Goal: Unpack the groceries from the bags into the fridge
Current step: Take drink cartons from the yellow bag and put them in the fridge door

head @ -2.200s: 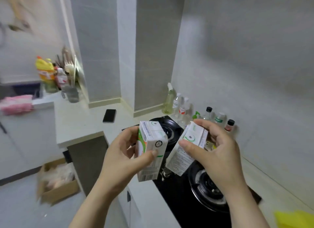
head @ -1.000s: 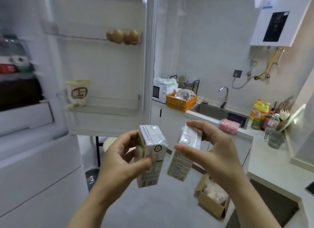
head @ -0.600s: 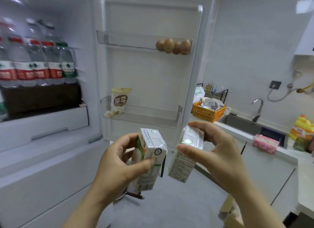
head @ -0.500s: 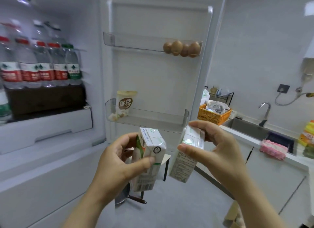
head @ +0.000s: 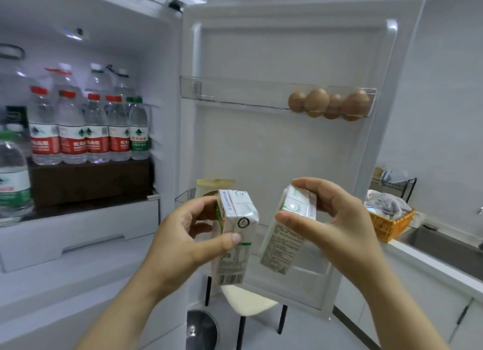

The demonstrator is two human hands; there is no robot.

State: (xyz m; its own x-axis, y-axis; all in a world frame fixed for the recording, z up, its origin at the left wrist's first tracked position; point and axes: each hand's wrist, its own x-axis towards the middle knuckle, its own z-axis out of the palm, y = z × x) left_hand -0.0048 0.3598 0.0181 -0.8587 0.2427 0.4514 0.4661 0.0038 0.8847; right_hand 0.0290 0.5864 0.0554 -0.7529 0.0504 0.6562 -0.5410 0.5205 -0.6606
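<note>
Well, I had one small drink carton in each hand, both in the air before the open fridge door (head: 287,146) and on no shelf yet. My left hand (head: 183,234) gripped the left carton (head: 236,227) upright, its thumb (head: 230,238) pressed on the front face and the other fingers curled round the back. My right hand (head: 337,224) pinched the right carton (head: 287,227), which was tilted, between a thumb on the near face and fingers hooked over the top and far side.

I judged both cartons light and fairly stiff. Their smooth coated faces might slide in a slack grip, and their walls might dent under a hard squeeze. Holding across the two broad faces in the upper half seemed soundest to me.

The lower door shelf (head: 308,267) lay just behind and below the cartons, with a pale tub (head: 209,186) at its left end. Brown eggs (head: 329,104) sat in the upper door shelf (head: 235,91), well above. Water bottles (head: 86,130) crowded the main compartment.
</note>
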